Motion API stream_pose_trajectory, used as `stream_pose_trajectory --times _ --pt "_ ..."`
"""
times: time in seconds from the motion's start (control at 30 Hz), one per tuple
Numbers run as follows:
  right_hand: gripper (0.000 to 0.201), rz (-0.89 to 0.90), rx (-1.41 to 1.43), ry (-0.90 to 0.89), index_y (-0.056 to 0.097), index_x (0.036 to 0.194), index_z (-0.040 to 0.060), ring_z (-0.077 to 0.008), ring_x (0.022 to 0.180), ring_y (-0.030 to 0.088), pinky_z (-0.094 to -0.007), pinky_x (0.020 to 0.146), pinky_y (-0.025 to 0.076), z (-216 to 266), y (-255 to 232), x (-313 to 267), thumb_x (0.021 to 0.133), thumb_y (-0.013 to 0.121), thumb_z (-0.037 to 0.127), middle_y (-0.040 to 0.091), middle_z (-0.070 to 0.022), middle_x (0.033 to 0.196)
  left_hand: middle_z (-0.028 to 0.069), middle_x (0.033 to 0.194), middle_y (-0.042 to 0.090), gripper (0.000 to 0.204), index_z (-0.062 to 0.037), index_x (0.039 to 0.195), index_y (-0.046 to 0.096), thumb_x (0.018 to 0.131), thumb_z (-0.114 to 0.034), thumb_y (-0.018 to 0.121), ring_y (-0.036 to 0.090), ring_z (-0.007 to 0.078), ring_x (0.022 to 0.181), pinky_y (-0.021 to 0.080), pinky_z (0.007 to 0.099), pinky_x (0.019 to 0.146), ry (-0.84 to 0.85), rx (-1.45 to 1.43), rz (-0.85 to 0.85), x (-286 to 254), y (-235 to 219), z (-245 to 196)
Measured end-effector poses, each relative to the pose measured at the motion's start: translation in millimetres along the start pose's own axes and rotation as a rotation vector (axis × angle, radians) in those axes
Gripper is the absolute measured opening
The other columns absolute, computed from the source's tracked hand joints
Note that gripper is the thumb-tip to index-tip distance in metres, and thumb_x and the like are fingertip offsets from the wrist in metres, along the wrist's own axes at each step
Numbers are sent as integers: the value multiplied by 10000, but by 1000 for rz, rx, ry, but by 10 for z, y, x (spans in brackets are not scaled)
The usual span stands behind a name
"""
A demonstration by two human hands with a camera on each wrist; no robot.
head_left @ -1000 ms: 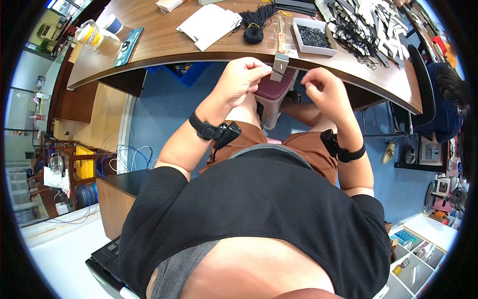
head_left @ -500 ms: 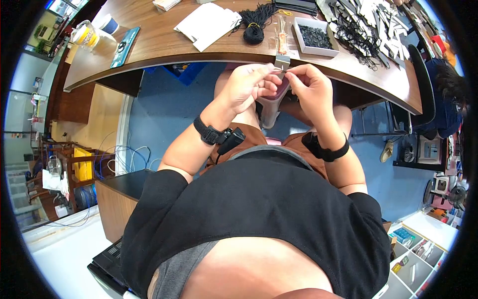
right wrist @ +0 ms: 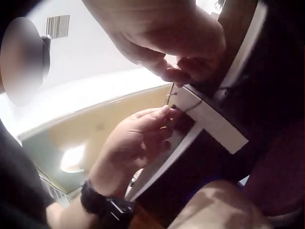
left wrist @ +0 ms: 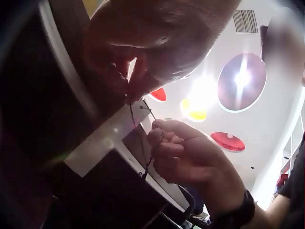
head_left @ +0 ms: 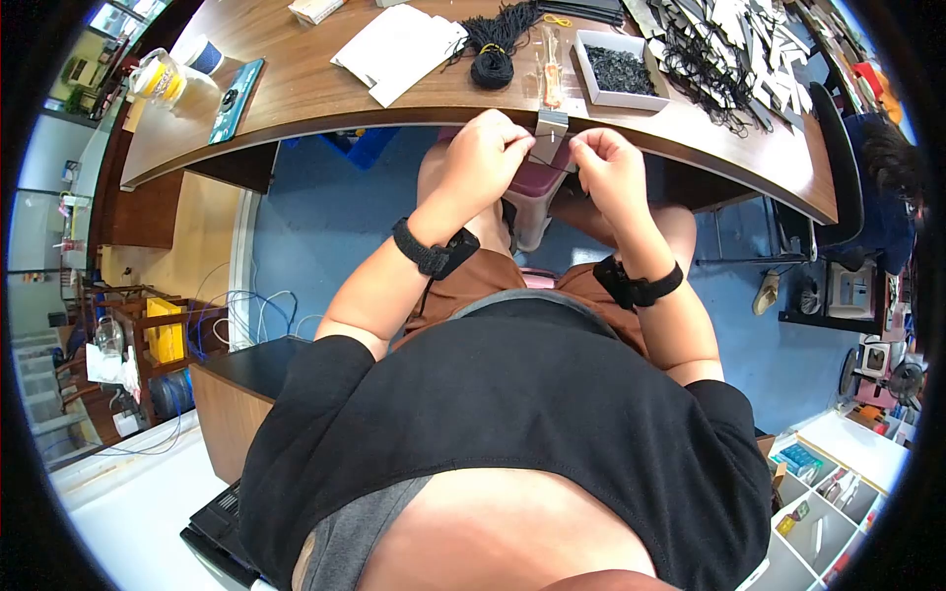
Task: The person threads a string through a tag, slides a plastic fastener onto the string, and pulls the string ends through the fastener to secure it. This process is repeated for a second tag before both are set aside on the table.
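A thin black cord [head_left: 548, 164] runs between my two hands at the table's front edge. My left hand [head_left: 483, 158] pinches it between thumb and fingertips. Facing it, my right hand [head_left: 613, 172] pinches the cord too, and a loose length hangs below those fingers in the left wrist view. Between the hands, a pale flat metal bracket [head_left: 552, 124] juts from the table edge. A small pin [right wrist: 172, 94] sticks out near the bracket's end, with the cord passing close by it in the right wrist view.
On the wooden table [head_left: 296, 94] lie a white box of small dark pieces [head_left: 619, 74], a bundle of black cords [head_left: 493, 64], white sheets [head_left: 394, 59] and a heap of black cords and strips [head_left: 724, 69]. Below stands a maroon stool [head_left: 537, 182].
The right hand came in toward the left and took hold of the cord. The hands met near the bracket, then drew slightly apart with the cord stretched between them.
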State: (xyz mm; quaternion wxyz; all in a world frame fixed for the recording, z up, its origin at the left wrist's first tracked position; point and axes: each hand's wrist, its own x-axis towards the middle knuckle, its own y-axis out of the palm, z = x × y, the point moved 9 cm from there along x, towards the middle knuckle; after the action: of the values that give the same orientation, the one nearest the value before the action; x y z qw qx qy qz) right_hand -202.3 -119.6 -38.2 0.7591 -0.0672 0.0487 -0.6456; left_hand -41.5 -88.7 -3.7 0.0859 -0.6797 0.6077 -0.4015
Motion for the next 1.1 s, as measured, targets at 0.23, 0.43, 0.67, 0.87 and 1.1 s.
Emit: stream_pose_trajectory --times 0.23,0.43,0.67,0.87,1.1 --pt "140 292 81 213 619 819 21 -71 573 535 -219 519 425 -377 314 -98 827 657 155 607 -25 663 83 719 588 137 -11 869 695 785 -115 663 574 191 697 456 299 651 -171 -587 10 -162 422 199" --pt "237 -212 -664 -651 661 973 115 -218 629 595 -312 560 482 764 84 -376 739 648 80 589 -45 855 105 796 625 138 17 868 684 802 -99 650 590 189 749 462 290 690 -160 -444 27 -160 347 184" --pt "194 -173 -720 -832 661 943 93 -224 677 618 -296 592 497 856 203 -445 752 669 65 608 -61 864 77 838 656 149 43 898 663 844 -88 620 589 121 768 470 260 696 -277 -537 89 -218 447 238" --pt "131 -199 -737 -846 647 896 72 -244 690 620 -311 601 501 857 218 -360 766 656 73 609 -70 866 71 816 672 163 48 924 661 856 -91 609 595 96 725 478 238 659 -406 -685 170 -242 540 256" --pt "155 -173 -712 -785 650 923 73 -246 693 621 -311 608 501 776 226 -315 768 656 80 609 -68 867 79 677 645 174 14 884 681 827 -134 607 556 90 603 461 267 581 -287 -592 79 -209 443 212"
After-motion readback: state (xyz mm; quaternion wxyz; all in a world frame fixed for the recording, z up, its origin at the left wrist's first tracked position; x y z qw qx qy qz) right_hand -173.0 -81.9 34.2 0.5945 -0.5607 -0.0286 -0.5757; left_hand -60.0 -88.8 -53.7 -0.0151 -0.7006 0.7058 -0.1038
